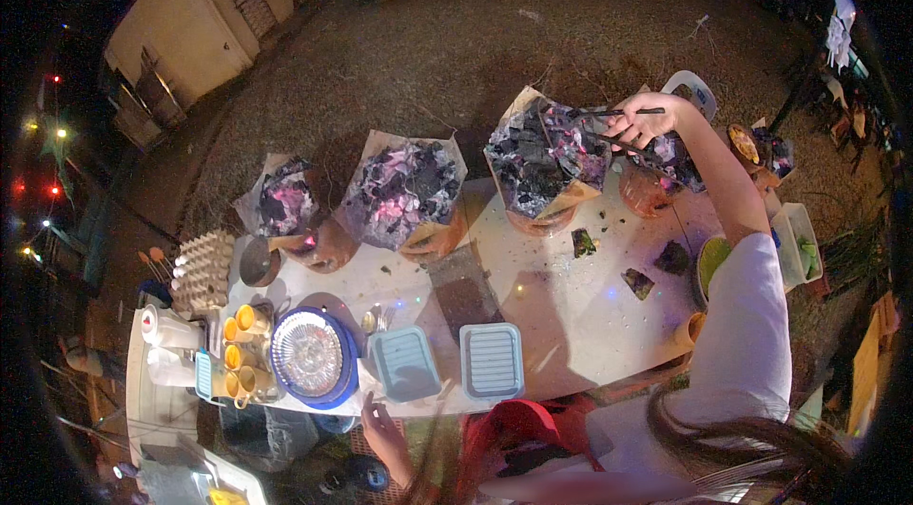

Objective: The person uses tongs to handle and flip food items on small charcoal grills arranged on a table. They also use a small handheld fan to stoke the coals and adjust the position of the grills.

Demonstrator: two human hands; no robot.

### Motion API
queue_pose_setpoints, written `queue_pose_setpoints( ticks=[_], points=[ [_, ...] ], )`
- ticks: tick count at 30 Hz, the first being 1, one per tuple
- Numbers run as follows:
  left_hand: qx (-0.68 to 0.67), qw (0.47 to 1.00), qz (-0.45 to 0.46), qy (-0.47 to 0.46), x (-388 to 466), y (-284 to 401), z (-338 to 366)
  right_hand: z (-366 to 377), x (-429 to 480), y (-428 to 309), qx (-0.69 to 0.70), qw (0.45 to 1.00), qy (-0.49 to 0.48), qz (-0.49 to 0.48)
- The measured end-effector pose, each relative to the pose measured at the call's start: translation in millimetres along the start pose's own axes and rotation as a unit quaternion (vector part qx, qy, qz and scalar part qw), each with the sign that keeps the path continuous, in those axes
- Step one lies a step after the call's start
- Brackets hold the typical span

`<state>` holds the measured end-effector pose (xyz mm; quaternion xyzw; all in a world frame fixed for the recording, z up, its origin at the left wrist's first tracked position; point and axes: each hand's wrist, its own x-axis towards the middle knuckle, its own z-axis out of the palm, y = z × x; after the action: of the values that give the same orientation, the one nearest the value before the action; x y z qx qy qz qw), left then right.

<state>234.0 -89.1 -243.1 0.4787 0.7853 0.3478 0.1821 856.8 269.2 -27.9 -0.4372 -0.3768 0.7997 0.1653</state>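
My right hand [653, 116] holds dark tongs [617, 143] at the back right of the table. Their tips reach over a heap of charcoal [553, 152], partly ash-grey with a pink glow, on a sheet-lined clay stove [546, 220]. To the right is another charcoal stove [645, 191], partly behind my forearm. My left hand [383, 430] hangs at the table's near edge with fingers apart, holding nothing visible. Close to it are two light-blue trays [404, 364], [492, 362] and a stack of ribbed clear plates [309, 355] on a blue rim.
Two more glowing charcoal stoves [403, 195], [282, 198] stand left along the white table [342, 277]. Egg cartons [207, 269], orange-yellow cups [242, 355] and spoons [371, 321] are at left. Dark leaf pieces [637, 284] and a plastic container [797, 245] lie right.
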Motion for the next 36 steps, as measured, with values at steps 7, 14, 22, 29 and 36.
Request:
queue_pose_setpoints(
  ticks=[7,14,22,29,36],
  points=[
    [-0.037,0.998,0.048,0.003,-2,15,-3,28,-34,14,-0.103,0.990,0.088,-0.040],
    [-0.050,0.997,0.063,-0.016,11,25,3,77,-95,46,-0.122,0.973,0.151,-0.123],
    [-0.038,0.996,0.064,-0.046,32,12,11,119,-187,128,-0.060,0.969,0.202,-0.130],
    [-0.070,0.980,0.184,0.032,40,6,7,112,-216,163,-0.052,0.981,0.175,-0.071],
    [-0.148,0.980,0.116,0.058,18,-12,-5,94,-149,159,-0.033,0.994,0.105,0.030]
  ],
)
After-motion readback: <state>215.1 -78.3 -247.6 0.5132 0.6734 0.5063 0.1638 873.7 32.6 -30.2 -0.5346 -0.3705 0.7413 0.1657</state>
